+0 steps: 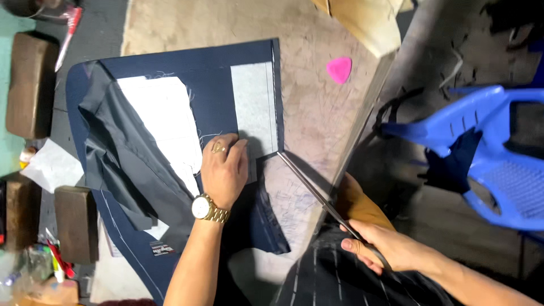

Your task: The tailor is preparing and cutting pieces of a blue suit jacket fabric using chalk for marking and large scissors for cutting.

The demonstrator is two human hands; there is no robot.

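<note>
Worn table (317, 107): left hand (224, 173) pins fabric (209, 73); scissors (309, 184) at edge.

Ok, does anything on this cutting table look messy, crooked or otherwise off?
Mostly the navy fabric: its grey lining is bunched and folded over at the left, and loose threads fray around the white interfacing. The left hand presses it flat; the right hand holds scissors.
</note>
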